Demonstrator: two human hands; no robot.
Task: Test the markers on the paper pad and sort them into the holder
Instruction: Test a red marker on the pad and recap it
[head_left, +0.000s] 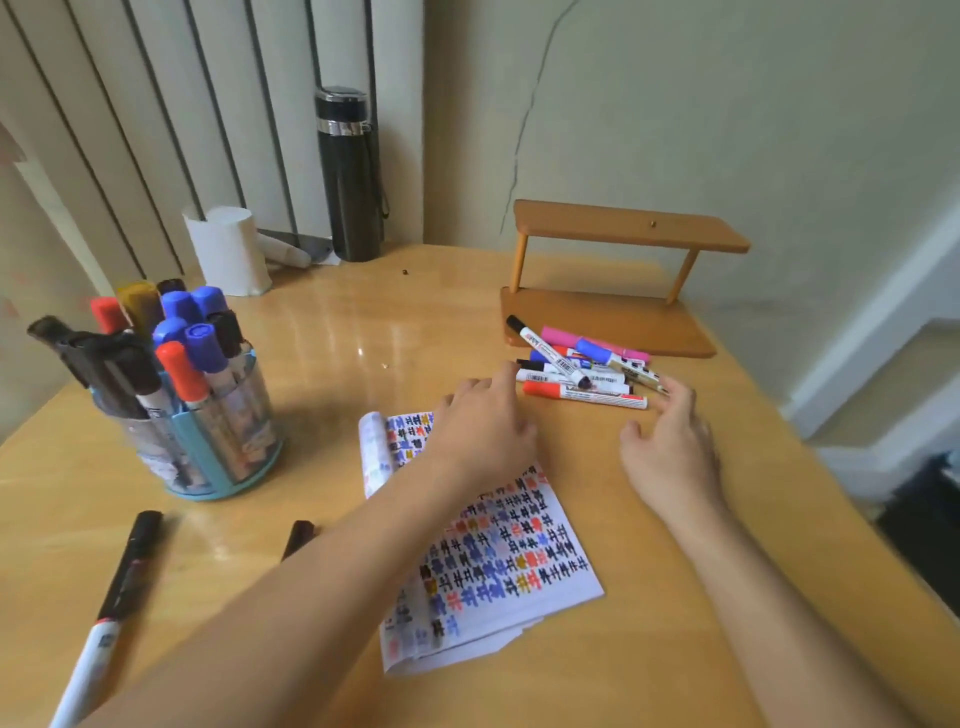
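Note:
A paper pad (519, 561) covered in coloured test marks lies in the middle of the wooden table. My left hand (483, 421) hovers over its top edge, fingers relaxed, fingertips close to a pile of loose markers (582, 366). My right hand (670, 441) is open beside the pile's right end, holding nothing. The nearest marker in the pile has a red cap (584, 395). A blue round holder (208, 431) at the left stands full of capped markers. One black-capped marker (114, 597) lies on the table at the lower left.
A small wooden shelf (623, 234) stands behind the pile at the back right. A black flask (350, 171) and a white paper cup (228, 249) stand at the back by the wall. A dark cap (298, 538) lies beside my left forearm.

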